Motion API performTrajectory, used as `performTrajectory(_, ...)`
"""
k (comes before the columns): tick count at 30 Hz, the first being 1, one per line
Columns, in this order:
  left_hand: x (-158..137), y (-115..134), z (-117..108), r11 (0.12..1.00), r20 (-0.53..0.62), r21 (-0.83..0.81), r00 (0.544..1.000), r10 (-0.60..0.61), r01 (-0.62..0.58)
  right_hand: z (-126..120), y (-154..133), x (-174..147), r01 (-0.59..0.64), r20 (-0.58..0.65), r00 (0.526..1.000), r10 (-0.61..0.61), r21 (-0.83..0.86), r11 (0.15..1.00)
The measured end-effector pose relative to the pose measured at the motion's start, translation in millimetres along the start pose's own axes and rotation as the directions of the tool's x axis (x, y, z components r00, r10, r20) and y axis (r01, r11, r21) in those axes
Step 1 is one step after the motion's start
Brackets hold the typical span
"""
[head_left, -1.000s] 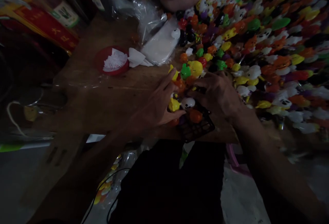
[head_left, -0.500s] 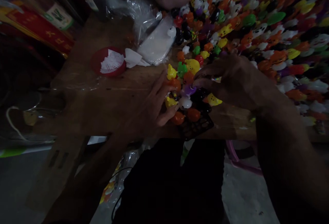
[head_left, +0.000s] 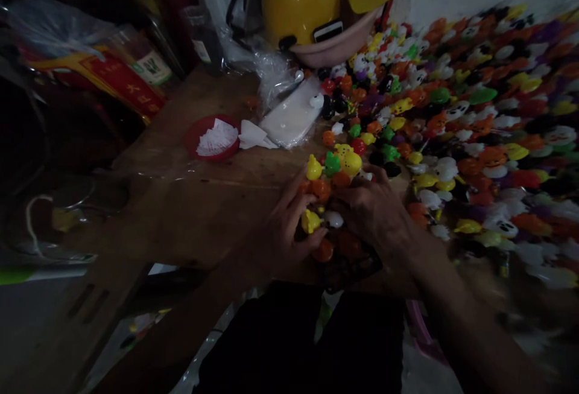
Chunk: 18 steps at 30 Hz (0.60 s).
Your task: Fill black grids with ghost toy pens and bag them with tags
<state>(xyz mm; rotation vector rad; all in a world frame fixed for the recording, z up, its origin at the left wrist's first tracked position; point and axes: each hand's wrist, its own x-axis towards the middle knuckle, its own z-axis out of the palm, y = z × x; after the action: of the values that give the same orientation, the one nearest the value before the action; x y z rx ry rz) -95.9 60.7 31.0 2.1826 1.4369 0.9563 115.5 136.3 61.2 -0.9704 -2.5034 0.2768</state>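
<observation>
- Toy figures in yellow, orange, green and white stand bunched between the two hands, over or beside a dark gridded tray near the front edge of the surface.
- For good handling, the left hand should brace the bunch lightly from its side, so that neighbouring pieces do not tip while the right hand works among them.
- Pinching one figure at a time low on its body, and moving it straight up or down, should disturb the others least; the dim light makes a slower touch sensible.
- The left hand curves around the left side, thumb and fingers parted about a yellow figure; how firmly it presses, I cannot tell.
- The right hand bends over the right side, fingers pointing inward; its fingertips are hard to make out, so I cannot tell whether it grasps a piece.
- A white figure sits between the hands, and a green figure stands beyond it, on the far side of the bunch.
- A broad heap of figures spreads to the right, beyond the right hand.
</observation>
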Motion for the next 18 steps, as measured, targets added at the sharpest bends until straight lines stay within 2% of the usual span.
performTrajectory(3,-0.2,-0.2,1.2,1.000,-0.001,-0.005,1.000,-0.003,0.003,2.7,-1.4,3.0,-0.016,0.089,0.996,0.022,-0.068,0.998)
performTrajectory(6,-0.7,-2.1,-0.1,0.999,-0.034,-0.020,0.999,-0.030,0.030,-12.3,-3.2,4.8,0.001,0.111,0.994,0.010,-0.091,0.996)
performTrajectory(8,0.4,-5.3,-5.0,0.997,-0.073,-0.038,0.995,-0.063,0.060,-30.9,-5.4,4.2,0.030,0.046,0.999,-0.026,-0.071,0.997)
performTrajectory(10,4.2,-10.5,-13.6,0.995,-0.114,-0.075,0.991,-0.073,0.064,-52.4,-9.7,2.1,0.042,-0.068,0.997,-0.046,-0.059,0.997)
performTrajectory(13,14.8,-17.2,-28.9,0.988,-0.209,-0.152,0.976,-0.065,0.034,-77.6,-20.1,-3.2,-0.047,-0.203,0.979,0.024,-0.109,0.993)
performTrajectory(16,29.2,-14.7,-37.1,0.974,-0.247,-0.225,0.965,-0.084,0.027,-83.9,-29.1,-11.1,-0.159,-0.262,0.959,0.112,-0.164,0.974)
performTrajectory(18,39.6,-8.2,-37.1,0.970,-0.212,-0.241,0.975,-0.068,0.015,-80.0,-31.0,-17.7,-0.218,-0.293,0.942,0.161,-0.171,0.961)
